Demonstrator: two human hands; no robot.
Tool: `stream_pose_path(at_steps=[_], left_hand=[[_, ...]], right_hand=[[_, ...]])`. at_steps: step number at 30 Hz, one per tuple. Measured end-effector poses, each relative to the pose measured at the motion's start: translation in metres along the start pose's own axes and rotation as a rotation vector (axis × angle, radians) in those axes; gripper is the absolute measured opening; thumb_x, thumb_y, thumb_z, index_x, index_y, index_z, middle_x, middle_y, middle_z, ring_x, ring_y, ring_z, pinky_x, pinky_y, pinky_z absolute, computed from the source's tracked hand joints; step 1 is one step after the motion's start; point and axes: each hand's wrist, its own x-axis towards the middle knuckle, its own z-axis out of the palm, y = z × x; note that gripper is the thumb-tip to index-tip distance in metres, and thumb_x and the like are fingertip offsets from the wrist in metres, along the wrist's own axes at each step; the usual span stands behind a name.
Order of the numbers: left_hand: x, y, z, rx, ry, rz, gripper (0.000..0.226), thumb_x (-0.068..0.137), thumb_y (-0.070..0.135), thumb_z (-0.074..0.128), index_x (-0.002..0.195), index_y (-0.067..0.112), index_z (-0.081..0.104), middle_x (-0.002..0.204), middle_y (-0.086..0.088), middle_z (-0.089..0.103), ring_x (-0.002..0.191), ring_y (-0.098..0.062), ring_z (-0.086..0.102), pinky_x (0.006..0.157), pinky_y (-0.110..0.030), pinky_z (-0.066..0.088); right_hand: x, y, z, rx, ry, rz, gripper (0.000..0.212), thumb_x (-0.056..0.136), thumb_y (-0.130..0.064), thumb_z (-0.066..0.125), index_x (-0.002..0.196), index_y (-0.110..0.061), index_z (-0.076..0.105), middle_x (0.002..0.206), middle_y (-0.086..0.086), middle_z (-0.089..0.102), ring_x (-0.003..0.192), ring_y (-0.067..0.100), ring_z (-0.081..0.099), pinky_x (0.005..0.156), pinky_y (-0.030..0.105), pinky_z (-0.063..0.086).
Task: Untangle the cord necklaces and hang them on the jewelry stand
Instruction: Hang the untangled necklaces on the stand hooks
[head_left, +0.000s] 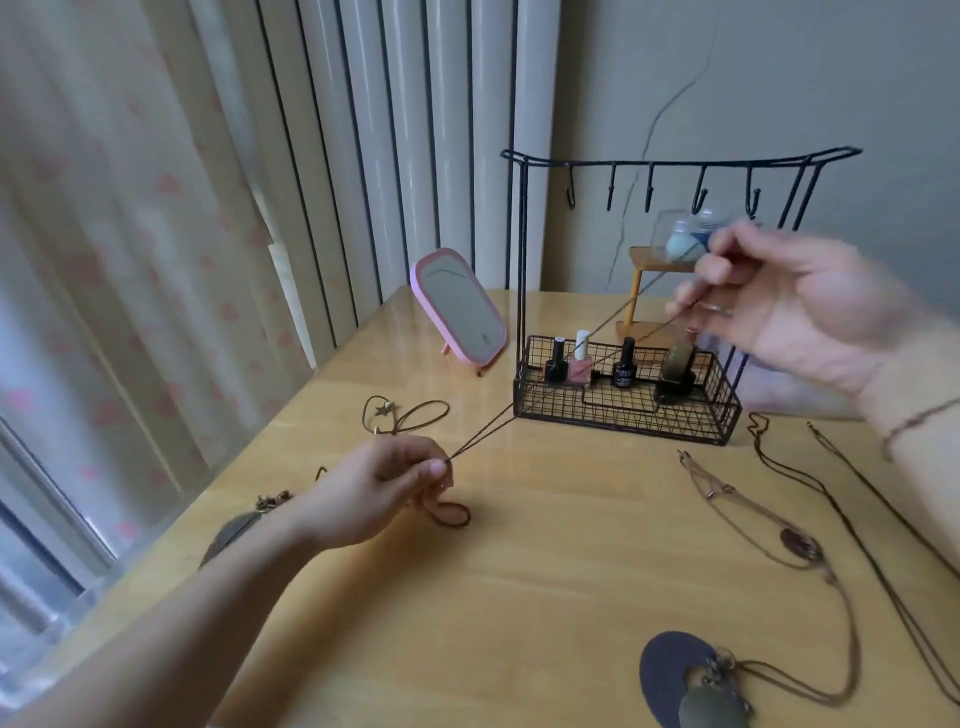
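Two strands: a brown cord (571, 364) runs doubled and taut between the hands, crossing in front of the stand (524, 291).
Head view, left hand (384, 483): low over the table (519, 571), thumb and forefinger pinched shut on the cord's near end; a slack loop (449, 512) of it curls on the wood just under the knuckles.
Head view, right hand (779, 301): raised and blurred, near the hooks (698, 192); fingers closed on the far end, though the blur hides the exact hold.
Hooks: all bare, nothing hung yet.
Other necklaces: one with a star charm (384, 410) lies behind the left hand; several lie at right, one with a dark disc pendant (670, 675) at the near edge.
Basket: polish bottles (623, 364) stand in the stand's wire tray, right behind the taut cord.
Stage, as I judge it: this cord looks free of the others and is about ready to go on a hook.
Risk, snag: the cord passes close by the tray corner; lowering it could catch the wire or tip a bottle.
Risk, stand: a pull once the cord is hooked could topple the light frame.
Risk, re-tangle: the slack loop could drag across the star-charm necklace nearby.
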Motion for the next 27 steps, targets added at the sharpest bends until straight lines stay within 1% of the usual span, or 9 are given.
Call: stream_pose_path(at_steps=[3,6,8,13,16,18,22,25,27], left_hand=[[0.038,0.010,0.013,0.102,0.075,-0.040,0.014,0.093,0.034,0.066,0.085,0.025,0.074,0.081,0.011,0.073,0.073,-0.018,0.066,0.070,-0.032,0.054],[0.080,0.027,0.017,-0.002,0.196,-0.006,0.007,0.088,0.024,0.073,0.084,0.020,0.077,0.074,0.015,0.072,0.071,-0.002,0.065,0.070,-0.020,0.052],[0.108,0.037,0.018,-0.089,0.255,0.009,0.005,0.086,0.014,0.074,0.083,0.012,0.077,0.063,0.014,0.068,0.062,0.002,0.058,0.066,-0.015,0.046],[0.159,0.046,0.026,-0.114,0.461,-0.039,0.004,0.081,0.016,0.080,0.082,0.016,0.076,0.072,0.003,0.075,0.066,-0.010,0.071,0.071,-0.027,0.059],[0.178,0.051,0.035,-0.009,0.568,-0.036,0.005,0.081,0.018,0.080,0.083,0.015,0.077,0.074,0.005,0.074,0.069,-0.006,0.070,0.068,-0.014,0.053],[0.185,0.050,0.041,0.138,0.564,-0.056,0.003,0.082,0.018,0.077,0.084,0.015,0.078,0.077,0.004,0.074,0.071,-0.008,0.068,0.066,-0.015,0.053],[0.188,0.034,0.055,0.454,0.461,-0.148,0.008,0.083,0.022,0.069,0.084,0.019,0.076,0.079,0.002,0.073,0.076,-0.022,0.067,0.075,-0.036,0.058],[0.190,0.029,0.059,0.487,0.426,-0.211,0.010,0.083,0.028,0.068,0.087,0.023,0.076,0.084,0.004,0.072,0.083,-0.023,0.065,0.083,-0.039,0.053],[0.193,0.030,0.061,0.507,0.422,-0.237,0.016,0.087,0.036,0.066,0.091,0.023,0.076,0.089,0.004,0.072,0.089,-0.023,0.062,0.088,-0.038,0.047]], right_hand=[[0.057,-0.046,0.035,-0.350,0.107,-0.059,0.029,0.104,-0.027,0.040,0.082,-0.020,0.057,0.068,-0.005,0.054,0.070,0.018,0.058,0.076,0.038,0.049],[0.106,-0.085,0.064,-0.618,0.253,-0.055,0.028,0.105,-0.029,0.041,0.081,-0.023,0.055,0.059,-0.010,0.047,0.059,0.013,0.048,0.065,0.031,0.044],[0.128,-0.103,0.072,-0.711,0.307,-0.050,0.028,0.104,-0.029,0.040,0.081,-0.024,0.054,0.056,-0.011,0.043,0.056,0.011,0.043,0.061,0.029,0.042],[0.151,-0.125,0.076,-0.799,0.372,-0.146,0.020,0.097,-0.026,0.046,0.081,-0.024,0.058,0.055,-0.009,0.044,0.054,0.014,0.045,0.060,0.027,0.046],[0.156,-0.128,0.077,-0.916,0.415,-0.209,0.019,0.094,-0.024,0.049,0.079,-0.023,0.062,0.059,-0.007,0.046,0.057,0.015,0.045,0.059,0.027,0.045],[0.159,-0.125,0.081,-1.048,0.383,-0.194,0.022,0.094,-0.021,0.051,0.075,-0.023,0.063,0.063,-0.008,0.048,0.059,0.016,0.043,0.056,0.027,0.043],[0.161,-0.105,0.085,-1.325,0.244,-0.112,0.019,0.091,-0.017,0.059,0.074,-0.020,0.065,0.070,0.001,0.052,0.065,0.020,0.042,0.050,0.026,0.032],[0.163,-0.090,0.082,-1.344,0.263,-0.093,0.012,0.089,-0.021,0.064,0.079,-0.016,0.069,0.072,0.003,0.054,0.070,0.021,0.044,0.052,0.025,0.031],[0.166,-0.083,0.079,-1.356,0.311,-0.125,0.019,0.089,-0.022,0.064,0.088,-0.005,0.070,0.074,0.004,0.054,0.072,0.020,0.046,0.056,0.024,0.035]])
